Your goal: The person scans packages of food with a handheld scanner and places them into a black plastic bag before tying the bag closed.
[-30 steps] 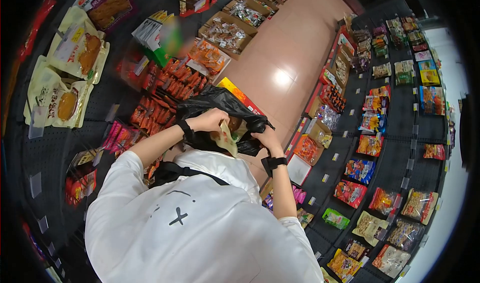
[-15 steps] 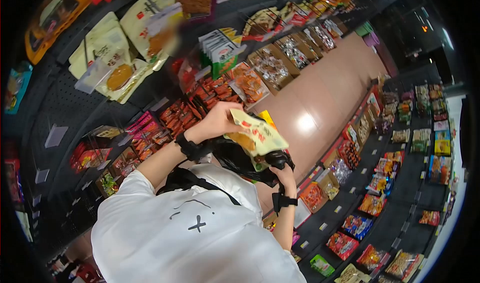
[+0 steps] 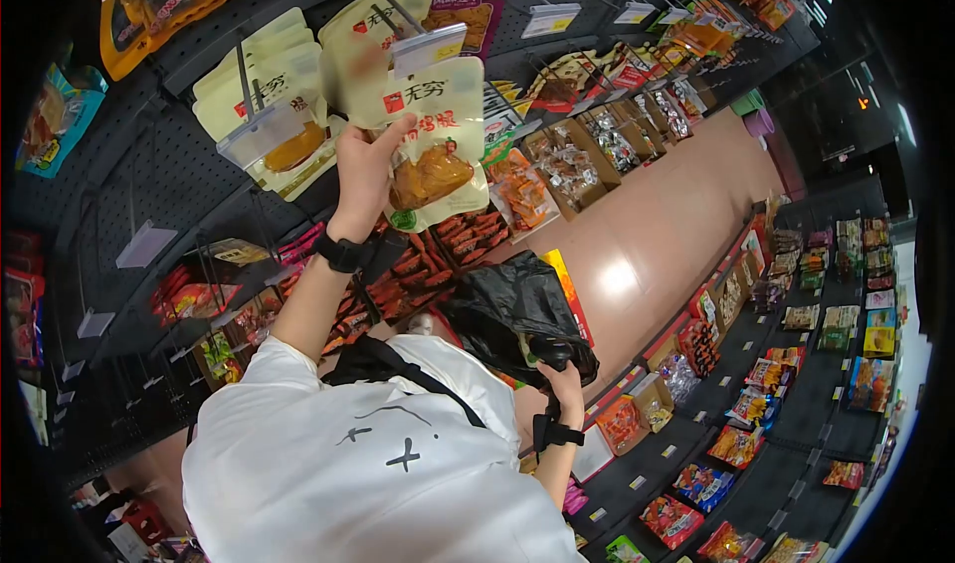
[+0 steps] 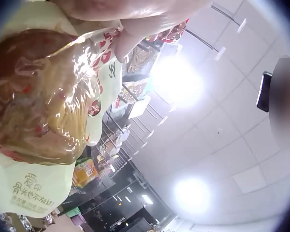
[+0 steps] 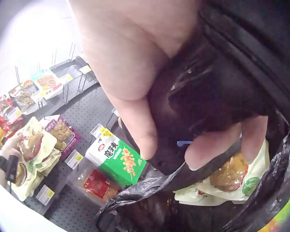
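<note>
My left hand [image 3: 366, 170] pinches a cream packet of chicken leg [image 3: 438, 190] at its left edge, thumb across the front. The packet stands upright before similar cream packets [image 3: 249, 91] hanging on shelf hooks, close under a clear price-tag holder [image 3: 428, 48]. In the left wrist view its see-through window [image 4: 43, 96] is large, below the fingers. Lower down, my right hand [image 3: 564, 389] grips the rim of a black plastic bag [image 3: 507, 299]. The right wrist view shows the bag's mouth open, with more cream packets [image 5: 227, 179] inside.
Hooks with price tags stick out from the black pegboard shelf [image 3: 109, 200] on the left. Boxes of small red packets [image 3: 423, 275] stand below it. A tiled aisle [image 3: 637, 235] runs forward, and another snack rack [image 3: 776, 434] lines the right side.
My left hand has drawn the chicken leg packet out of the black bag and raised it up and left to the hanging packets. The right hand keeps its grip on the bag.
</note>
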The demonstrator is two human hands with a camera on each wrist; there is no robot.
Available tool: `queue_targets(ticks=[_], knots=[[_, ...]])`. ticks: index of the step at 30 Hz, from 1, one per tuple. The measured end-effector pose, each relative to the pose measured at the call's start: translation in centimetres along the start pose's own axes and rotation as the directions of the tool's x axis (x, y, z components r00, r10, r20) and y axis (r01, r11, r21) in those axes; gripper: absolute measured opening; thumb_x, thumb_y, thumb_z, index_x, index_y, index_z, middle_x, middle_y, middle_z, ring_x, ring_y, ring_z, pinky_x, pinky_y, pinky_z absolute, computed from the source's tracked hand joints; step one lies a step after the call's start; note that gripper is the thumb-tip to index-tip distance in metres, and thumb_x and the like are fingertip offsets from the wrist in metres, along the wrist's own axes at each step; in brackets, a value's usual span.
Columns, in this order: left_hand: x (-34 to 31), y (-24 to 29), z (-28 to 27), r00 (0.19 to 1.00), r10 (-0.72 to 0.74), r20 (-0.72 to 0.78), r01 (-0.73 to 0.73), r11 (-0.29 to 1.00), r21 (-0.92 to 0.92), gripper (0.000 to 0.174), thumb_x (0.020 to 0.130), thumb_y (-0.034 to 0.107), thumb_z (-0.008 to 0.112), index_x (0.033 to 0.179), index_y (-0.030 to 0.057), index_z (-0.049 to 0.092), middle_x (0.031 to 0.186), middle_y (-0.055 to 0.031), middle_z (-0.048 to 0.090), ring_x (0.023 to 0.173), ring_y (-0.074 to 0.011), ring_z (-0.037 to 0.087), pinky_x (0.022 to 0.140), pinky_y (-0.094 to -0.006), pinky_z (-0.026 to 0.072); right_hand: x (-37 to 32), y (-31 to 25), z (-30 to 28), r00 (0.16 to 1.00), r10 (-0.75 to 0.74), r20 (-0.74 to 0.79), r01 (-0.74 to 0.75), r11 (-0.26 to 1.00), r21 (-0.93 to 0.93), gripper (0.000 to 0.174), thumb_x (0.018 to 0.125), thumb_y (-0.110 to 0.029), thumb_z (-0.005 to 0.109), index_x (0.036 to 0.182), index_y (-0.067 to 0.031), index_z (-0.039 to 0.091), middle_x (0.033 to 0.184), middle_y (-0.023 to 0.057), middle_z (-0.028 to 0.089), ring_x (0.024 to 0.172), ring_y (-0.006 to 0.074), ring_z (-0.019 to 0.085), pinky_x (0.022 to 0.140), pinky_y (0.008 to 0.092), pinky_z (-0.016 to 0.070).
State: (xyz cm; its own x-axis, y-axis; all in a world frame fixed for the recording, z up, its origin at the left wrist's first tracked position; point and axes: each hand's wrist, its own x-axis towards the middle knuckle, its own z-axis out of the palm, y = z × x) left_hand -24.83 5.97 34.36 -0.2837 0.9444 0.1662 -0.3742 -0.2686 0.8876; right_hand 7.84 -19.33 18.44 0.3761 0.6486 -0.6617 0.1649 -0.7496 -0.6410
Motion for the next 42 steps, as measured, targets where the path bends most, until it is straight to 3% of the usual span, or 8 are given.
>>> queue_targets(ticks=[2,8,9,16,29,38,42], knots=[[-0.1,0.6,-0.1,0.991,-0.125,0.056,0.118,0.987,0.109,0.019,0.079,0.004,0.064,0.097,-0.0007,0.06,0.09,-0.0048,0.064,0.076,-0.0096,0.058,0.068,-0.0234,0.0436,-0.3,-0.1,0.2,1.0,-0.01,-0.006,0.01,1.0,0.02,0.038,0.071,-0.018,0.07,0.096,0.0043,0.053,0.07,0.0076,0.058,0.044,0.0132,0.052,0.04,0.0251,0.0434],[0.5,0.8,0.8,0.993,-0.009,0.114,0.005,0.999,0.034,0.016,0.077,0.005,0.066,0.091,-0.0011,0.062,0.085,-0.0039,0.065,0.071,-0.007,0.057,0.064,-0.0214,0.0413,-0.9,0.0,0.6,0.998,-0.034,-0.045,0.039,0.993,0.109,0.035,0.072,-0.018,0.069,0.096,0.0036,0.053,0.069,0.0074,0.058,0.044,0.0129,0.052,0.04,0.0255,0.0431],[0.8,1.1,0.8,0.991,-0.019,0.134,0.011,0.998,0.058,0.019,0.076,0.006,0.067,0.092,-0.0013,0.062,0.084,-0.0037,0.064,0.074,-0.0074,0.058,0.068,-0.0223,0.0449,-1.0,0.0,0.6,0.998,-0.042,-0.051,0.048,0.99,0.132,0.035,0.073,-0.017,0.069,0.096,0.0034,0.053,0.069,0.007,0.057,0.044,0.0128,0.052,0.04,0.0257,0.0431],[2.9,1.6,0.9,0.986,0.028,0.162,-0.048,0.991,0.122,0.019,0.075,0.006,0.067,0.092,-0.0014,0.063,0.084,-0.003,0.064,0.072,-0.0069,0.056,0.066,-0.0223,0.0436,-1.5,0.4,1.0,0.998,0.004,-0.061,0.006,0.986,0.166,0.033,0.074,-0.016,0.068,0.096,0.0023,0.053,0.068,0.006,0.056,0.043,0.0129,0.051,0.04,0.0259,0.0433],[3.4,1.5,1.9,0.988,0.154,0.016,-0.155,0.984,0.083,0.016,0.075,0.006,0.069,0.088,-0.0018,0.064,0.078,0.0002,0.063,0.063,-0.0027,0.052,0.056,-0.0185,0.0388,-1.0,-0.3,1.8,0.998,0.036,-0.06,-0.022,0.976,0.217,0.034,0.074,-0.016,0.068,0.098,0.0023,0.053,0.073,0.0055,0.057,0.046,0.0117,0.051,0.04,0.0245,0.0437],[2.5,1.0,2.2,0.971,0.236,-0.037,-0.233,0.969,0.081,0.016,0.076,0.006,0.068,0.089,-0.0015,0.063,0.079,-0.0014,0.064,0.068,-0.0035,0.055,0.06,-0.019,0.0418,-0.7,-0.5,1.3,0.998,0.029,-0.064,-0.013,0.973,0.232,0.035,0.074,-0.014,0.068,0.1,0.0027,0.052,0.077,0.0074,0.058,0.048,0.0133,0.052,0.04,0.0243,0.0438],[2.0,1.0,1.4,0.979,0.197,-0.045,-0.192,0.976,0.099,0.017,0.076,0.005,0.068,0.09,-0.0015,0.063,0.081,-0.002,0.064,0.068,-0.0051,0.056,0.061,-0.02,0.0429,-0.9,-0.5,1.2,0.997,0.046,-0.066,-0.03,0.972,0.231,0.034,0.074,-0.014,0.068,0.099,0.002,0.051,0.075,0.0066,0.057,0.047,0.0134,0.052,0.04,0.0249,0.0435]])
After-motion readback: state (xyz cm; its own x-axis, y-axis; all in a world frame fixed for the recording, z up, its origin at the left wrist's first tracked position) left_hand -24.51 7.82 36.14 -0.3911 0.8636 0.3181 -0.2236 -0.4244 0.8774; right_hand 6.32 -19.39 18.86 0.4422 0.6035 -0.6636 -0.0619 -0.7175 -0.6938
